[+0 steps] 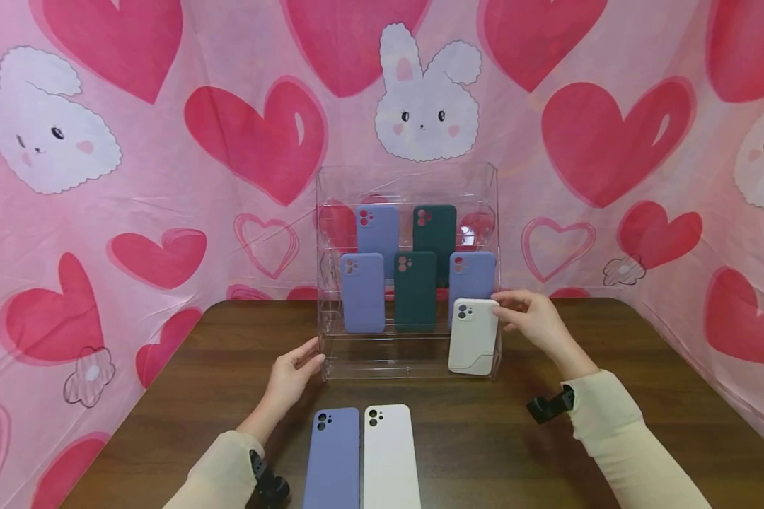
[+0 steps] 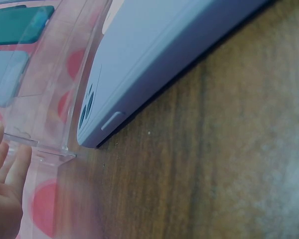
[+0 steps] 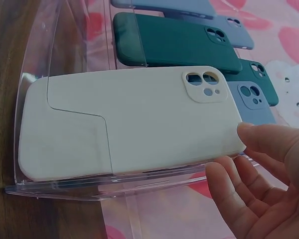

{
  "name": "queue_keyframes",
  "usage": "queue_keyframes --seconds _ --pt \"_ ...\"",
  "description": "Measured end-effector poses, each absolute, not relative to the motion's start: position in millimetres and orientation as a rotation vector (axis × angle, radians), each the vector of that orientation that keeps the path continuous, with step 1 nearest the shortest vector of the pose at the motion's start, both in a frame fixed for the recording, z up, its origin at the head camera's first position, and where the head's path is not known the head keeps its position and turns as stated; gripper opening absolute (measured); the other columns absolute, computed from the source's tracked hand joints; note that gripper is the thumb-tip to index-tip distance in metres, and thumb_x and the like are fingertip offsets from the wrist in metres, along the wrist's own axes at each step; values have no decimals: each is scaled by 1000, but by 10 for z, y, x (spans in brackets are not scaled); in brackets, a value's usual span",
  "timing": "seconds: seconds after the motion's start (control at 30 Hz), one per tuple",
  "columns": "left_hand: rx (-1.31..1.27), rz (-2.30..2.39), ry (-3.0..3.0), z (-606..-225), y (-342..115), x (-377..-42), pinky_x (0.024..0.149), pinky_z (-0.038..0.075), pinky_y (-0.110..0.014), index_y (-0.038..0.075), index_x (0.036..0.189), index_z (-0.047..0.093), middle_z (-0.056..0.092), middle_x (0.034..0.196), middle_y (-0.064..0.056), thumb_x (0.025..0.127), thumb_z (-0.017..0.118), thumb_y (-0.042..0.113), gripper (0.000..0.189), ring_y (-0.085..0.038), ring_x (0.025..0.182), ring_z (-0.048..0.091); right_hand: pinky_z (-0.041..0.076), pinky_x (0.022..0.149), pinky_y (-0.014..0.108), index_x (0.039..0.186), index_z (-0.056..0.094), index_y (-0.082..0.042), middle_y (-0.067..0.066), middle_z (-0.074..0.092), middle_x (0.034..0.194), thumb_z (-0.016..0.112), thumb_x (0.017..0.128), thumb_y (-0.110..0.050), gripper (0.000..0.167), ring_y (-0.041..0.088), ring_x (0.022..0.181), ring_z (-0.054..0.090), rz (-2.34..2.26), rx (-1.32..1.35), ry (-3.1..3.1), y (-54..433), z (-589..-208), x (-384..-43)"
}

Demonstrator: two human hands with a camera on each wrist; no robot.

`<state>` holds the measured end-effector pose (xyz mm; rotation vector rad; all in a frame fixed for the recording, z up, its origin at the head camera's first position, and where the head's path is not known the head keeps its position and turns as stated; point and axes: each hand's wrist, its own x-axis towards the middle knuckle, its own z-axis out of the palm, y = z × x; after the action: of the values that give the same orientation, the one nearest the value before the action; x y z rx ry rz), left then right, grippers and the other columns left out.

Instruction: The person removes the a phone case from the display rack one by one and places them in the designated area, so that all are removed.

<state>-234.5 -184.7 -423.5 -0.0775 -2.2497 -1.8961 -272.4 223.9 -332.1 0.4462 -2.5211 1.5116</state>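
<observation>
A clear tiered display rack (image 1: 363, 367) stands on the table, holding several phone cases. In its front tier, at the right end, leans a white phone case (image 1: 474, 332), camera cutout up, its lower part behind the clear front lip. My right hand (image 1: 535, 322) pinches this case's upper right corner; in the right wrist view the thumb (image 3: 261, 134) is on the corner, with the fingers by the side edge. My left hand (image 1: 289, 375) rests on the rack's left side with its fingers fairly straight. The left wrist view shows those fingers (image 2: 20, 167) beside the clear panel.
On the table in front of the rack lie a purple phone case (image 1: 333, 456) and another white phone case (image 1: 390, 456), side by side. Purple and green cases (image 1: 415, 293) fill the tiers behind. A pink cloth (image 1: 261, 42) with hearts and rabbits hangs around the table (image 1: 216, 360).
</observation>
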Motion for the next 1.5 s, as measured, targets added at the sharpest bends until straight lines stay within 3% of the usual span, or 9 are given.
queue_keyframes --seconds 0.33,0.73,0.93,1.17,1.5 --pt "-81 -1895 -2249 -4230 -1845 -2339 81 51 -29 -6 127 51 52 125 -22 86 62 0 43 -33 110 53 56 64 40 107 60 10 20 62 91 67 84 -7 29 19 74 59 1516 466 -2496 2225 -3310 -2688" --pt "-81 -1902 -2254 -4247 -1847 -2344 80 52 -29 -5 127 51 52 126 -22 86 62 -1 43 -32 109 54 56 64 30 105 61 10 21 62 95 67 84 -8 28 33 81 60 1501 468 -2497 2234 -3288 -2675" --pt "-92 -1885 -2254 -4250 -1847 -2340 80 52 -29 -6 127 51 52 126 -22 86 62 -1 43 -32 109 54 56 67 28 106 61 6 20 61 98 66 86 -15 30 26 82 60 1492 427 -2506 2236 -3213 -2661" --pt "-98 -1887 -2250 -4232 -1845 -2330 80 51 -30 -7 127 50 51 126 -22 86 61 0 43 -33 109 53 55 67 26 107 61 4 20 61 100 66 86 -19 32 33 85 59 1497 419 -2491 2223 -3084 -2628" --pt "-84 -1883 -2271 -4238 -1848 -2327 81 51 -30 -6 128 50 50 127 -21 86 61 0 44 -32 110 53 55 69 24 110 61 2 19 61 102 66 86 -23 35 27 84 61 1501 444 -2451 2157 -2938 -2553"
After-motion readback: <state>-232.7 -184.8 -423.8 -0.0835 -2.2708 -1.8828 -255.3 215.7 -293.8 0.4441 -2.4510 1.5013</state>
